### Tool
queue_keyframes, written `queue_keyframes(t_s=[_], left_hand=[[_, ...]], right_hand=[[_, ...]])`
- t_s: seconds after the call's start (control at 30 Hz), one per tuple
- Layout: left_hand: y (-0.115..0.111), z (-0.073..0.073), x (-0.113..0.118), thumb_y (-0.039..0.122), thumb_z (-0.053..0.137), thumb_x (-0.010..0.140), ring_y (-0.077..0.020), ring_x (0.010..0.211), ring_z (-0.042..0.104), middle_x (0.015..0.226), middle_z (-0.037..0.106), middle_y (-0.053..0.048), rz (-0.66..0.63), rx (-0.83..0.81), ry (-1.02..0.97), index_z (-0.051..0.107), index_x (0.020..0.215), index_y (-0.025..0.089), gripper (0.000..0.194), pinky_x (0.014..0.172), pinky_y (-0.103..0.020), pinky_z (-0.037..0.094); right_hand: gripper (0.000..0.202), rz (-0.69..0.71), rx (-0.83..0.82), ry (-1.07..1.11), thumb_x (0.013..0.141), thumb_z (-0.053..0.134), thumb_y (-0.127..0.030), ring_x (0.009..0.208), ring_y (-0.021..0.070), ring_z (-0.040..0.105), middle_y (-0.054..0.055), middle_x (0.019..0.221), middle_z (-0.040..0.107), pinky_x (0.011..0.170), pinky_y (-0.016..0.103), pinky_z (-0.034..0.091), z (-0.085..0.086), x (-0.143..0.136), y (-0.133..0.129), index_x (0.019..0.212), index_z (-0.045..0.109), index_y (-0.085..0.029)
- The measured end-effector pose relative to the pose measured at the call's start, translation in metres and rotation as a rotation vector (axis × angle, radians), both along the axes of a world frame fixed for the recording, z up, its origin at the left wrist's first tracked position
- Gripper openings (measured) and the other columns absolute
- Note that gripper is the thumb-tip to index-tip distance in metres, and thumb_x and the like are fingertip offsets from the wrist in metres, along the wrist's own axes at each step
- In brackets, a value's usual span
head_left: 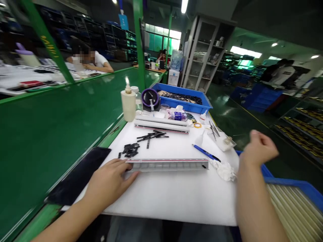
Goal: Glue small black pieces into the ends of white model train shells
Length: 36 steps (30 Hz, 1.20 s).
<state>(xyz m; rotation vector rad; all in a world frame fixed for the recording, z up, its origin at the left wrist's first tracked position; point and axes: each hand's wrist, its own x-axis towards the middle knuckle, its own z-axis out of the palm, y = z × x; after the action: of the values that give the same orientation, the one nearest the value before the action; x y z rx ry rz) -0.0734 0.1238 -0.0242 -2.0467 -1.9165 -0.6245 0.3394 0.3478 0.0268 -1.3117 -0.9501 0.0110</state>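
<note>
My left hand (109, 178) grips the left end of a long pale channel-shaped strip (166, 166), thumb at the front and fingers behind. The strip lies crosswise on the white tabletop, with a row of divisions inside and a small black piece near its right end. Raised past the table's right side, my right hand (261, 148) has its fingers curled together; what they hold, if anything, is hidden. Beyond the strip lie a pile of small black pieces (130, 150), some longer black strips (151, 135) and a second long pale bar (161, 125).
A blue pen (206, 153), crumpled tissue (224, 170) and tweezers (214, 129) lie to the right. Toward the back stand a pump bottle (128, 105), a purple-rimmed round container (150, 98) and a blue bin (202, 108) of black pieces. Another person (93, 60) sits beyond the green partition (75, 114).
</note>
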Motion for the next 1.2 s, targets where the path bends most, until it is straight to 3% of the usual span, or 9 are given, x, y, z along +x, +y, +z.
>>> queue_keyframes(t_s=[0.07,0.13,0.2,0.33,0.43,0.6,0.93,1.07,1.2], left_hand=[[-0.002,0.002,0.003,0.049,0.056,0.085,-0.0245,0.087,0.066,0.084,0.072,-0.006,0.017,-0.031,-0.014,0.069,0.077,0.02,0.033,0.076,-0.036,0.052],[-0.003,0.004,0.005,0.048,0.057,0.085,-0.0232,0.084,0.066,0.081,0.071,-0.005,0.035,-0.059,-0.041,0.068,0.074,0.02,0.032,0.074,-0.035,0.052],[-0.005,0.005,0.007,0.047,0.058,0.084,-0.0222,0.082,0.065,0.079,0.07,-0.004,0.055,-0.07,-0.065,0.067,0.073,0.02,0.03,0.072,-0.034,0.052],[-0.007,0.004,0.009,0.045,0.06,0.083,-0.0225,0.083,0.064,0.08,0.071,-0.005,0.06,-0.067,-0.067,0.067,0.072,0.02,0.029,0.072,-0.034,0.051],[-0.008,0.002,0.009,0.045,0.061,0.082,-0.0229,0.082,0.064,0.078,0.071,-0.005,0.05,-0.056,-0.077,0.065,0.071,0.019,0.029,0.072,-0.034,0.051],[-0.008,0.001,0.008,0.041,0.06,0.082,-0.0226,0.082,0.064,0.08,0.071,-0.006,0.041,-0.038,-0.105,0.064,0.069,0.019,0.027,0.072,-0.035,0.051],[-0.008,0.001,0.008,0.04,0.06,0.083,-0.0235,0.081,0.063,0.079,0.07,-0.007,0.026,-0.063,-0.137,0.065,0.072,0.018,0.025,0.072,-0.036,0.051],[-0.008,0.0,0.007,0.044,0.063,0.08,-0.0242,0.083,0.064,0.08,0.07,-0.007,0.039,-0.06,-0.106,0.064,0.069,0.018,0.028,0.073,-0.036,0.053],[-0.008,0.001,0.007,0.045,0.062,0.08,-0.0245,0.083,0.064,0.079,0.071,-0.007,0.053,-0.077,-0.105,0.064,0.069,0.019,0.028,0.072,-0.037,0.053]], right_hand=[[0.013,0.069,0.199,0.296,0.075,0.06,-0.032,0.06,0.0153,0.047,0.001,0.072,0.054,0.061,0.034,0.043,0.018,-0.031,-0.021,0.081,0.062,-0.02],[0.007,0.416,0.231,0.605,0.068,0.067,-0.022,0.051,0.0104,0.035,-0.005,0.058,0.043,0.051,0.028,0.036,0.029,-0.075,-0.052,0.073,0.062,-0.021],[0.007,0.754,0.113,0.737,0.068,0.066,-0.022,0.049,0.009,0.034,-0.007,0.052,0.038,0.049,0.025,0.035,0.028,-0.126,-0.092,0.074,0.066,-0.019],[0.012,0.998,-0.15,0.641,0.072,0.074,-0.028,0.066,0.0129,0.054,-0.002,0.067,0.057,0.064,0.029,0.045,-0.003,-0.215,-0.167,0.072,0.066,-0.02],[0.018,1.067,-0.269,0.45,0.076,0.073,-0.032,0.073,0.0179,0.059,-0.001,0.065,0.056,0.068,0.032,0.048,-0.028,-0.249,-0.196,0.065,0.065,-0.021],[0.011,1.081,-0.322,0.275,0.079,0.071,-0.033,0.085,0.0226,0.064,0.002,0.075,0.065,0.075,0.035,0.051,-0.044,-0.263,-0.202,0.073,0.072,-0.024],[0.009,1.081,-0.319,0.17,0.081,0.07,-0.031,0.086,0.0221,0.066,0.003,0.085,0.071,0.078,0.036,0.052,-0.047,-0.27,-0.2,0.08,0.075,-0.025],[0.004,0.965,-0.236,0.351,0.079,0.072,-0.029,0.082,0.0224,0.065,0.002,0.081,0.068,0.075,0.039,0.053,-0.032,-0.247,-0.202,0.08,0.074,-0.027],[0.008,0.828,-0.038,0.389,0.075,0.074,-0.026,0.075,0.0207,0.061,0.002,0.085,0.062,0.073,0.043,0.052,0.008,-0.199,-0.197,0.08,0.072,-0.032]])
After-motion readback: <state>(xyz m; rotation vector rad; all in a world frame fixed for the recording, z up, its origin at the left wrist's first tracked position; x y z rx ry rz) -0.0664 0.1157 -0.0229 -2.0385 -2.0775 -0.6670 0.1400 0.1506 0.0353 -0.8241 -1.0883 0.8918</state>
